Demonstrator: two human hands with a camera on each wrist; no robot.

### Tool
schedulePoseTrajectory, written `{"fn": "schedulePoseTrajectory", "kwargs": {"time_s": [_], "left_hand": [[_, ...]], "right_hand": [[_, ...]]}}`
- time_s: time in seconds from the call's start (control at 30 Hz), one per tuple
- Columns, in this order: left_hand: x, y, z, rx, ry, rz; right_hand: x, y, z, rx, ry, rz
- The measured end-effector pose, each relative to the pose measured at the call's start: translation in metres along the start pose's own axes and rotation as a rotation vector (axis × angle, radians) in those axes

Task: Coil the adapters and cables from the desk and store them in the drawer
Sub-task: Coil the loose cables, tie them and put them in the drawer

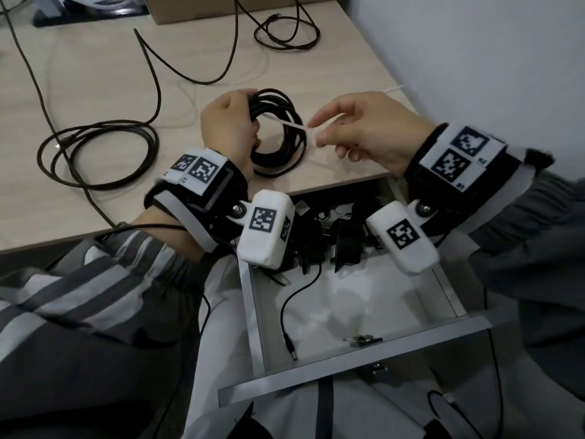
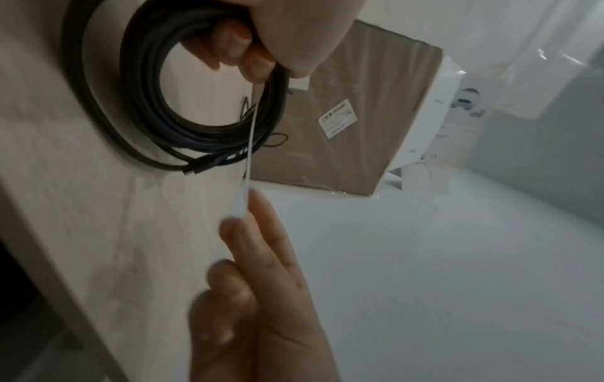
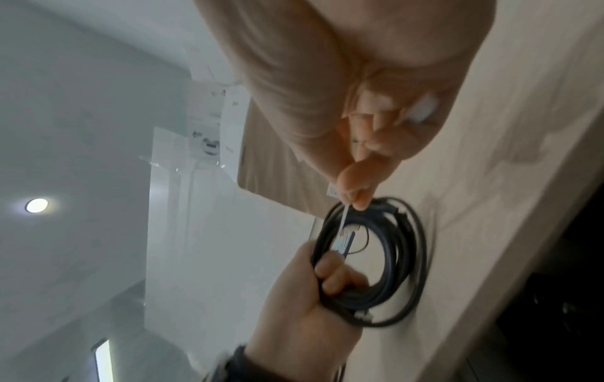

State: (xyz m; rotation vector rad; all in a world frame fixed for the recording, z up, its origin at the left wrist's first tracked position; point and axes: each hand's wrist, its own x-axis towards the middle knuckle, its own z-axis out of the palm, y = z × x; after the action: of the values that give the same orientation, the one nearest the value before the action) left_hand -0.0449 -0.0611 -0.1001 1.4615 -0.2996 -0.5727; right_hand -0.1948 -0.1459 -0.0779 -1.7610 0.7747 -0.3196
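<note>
The open drawer (image 1: 354, 340) holds black adapters (image 1: 345, 245); above it, the left hand (image 1: 229, 129) grips a cable coil (image 1: 281, 134) while the right hand (image 1: 367, 128) pinches a white tie (image 1: 292, 124).

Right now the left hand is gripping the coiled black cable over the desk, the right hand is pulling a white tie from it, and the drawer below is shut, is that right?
Not quite: the drawer is open, as the head view shows, with black adapters inside. The rest holds: the left hand grips the coiled black cable over the desk, and the right hand pulls the white tie.
</note>
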Motion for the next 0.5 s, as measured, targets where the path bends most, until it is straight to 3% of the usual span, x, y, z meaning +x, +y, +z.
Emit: {"fn": "schedulePoseTrajectory", "kwargs": {"time_s": [0.2,0.37,0.5], "left_hand": [[0.005,0.002,-0.008,0.141,0.056,0.114],[0.000,-0.001,-0.005,0.037,-0.021,0.052],[-0.007,0.001,-0.001,0.095,-0.052,0.099]], "right_hand": [[-0.004,-0.002,-0.022,0.274,0.050,-0.042],[0.001,-0.005,-0.011,0.167,0.112,-0.076],[0.009,-0.004,0.013,0.207,0.128,-0.057]]}}
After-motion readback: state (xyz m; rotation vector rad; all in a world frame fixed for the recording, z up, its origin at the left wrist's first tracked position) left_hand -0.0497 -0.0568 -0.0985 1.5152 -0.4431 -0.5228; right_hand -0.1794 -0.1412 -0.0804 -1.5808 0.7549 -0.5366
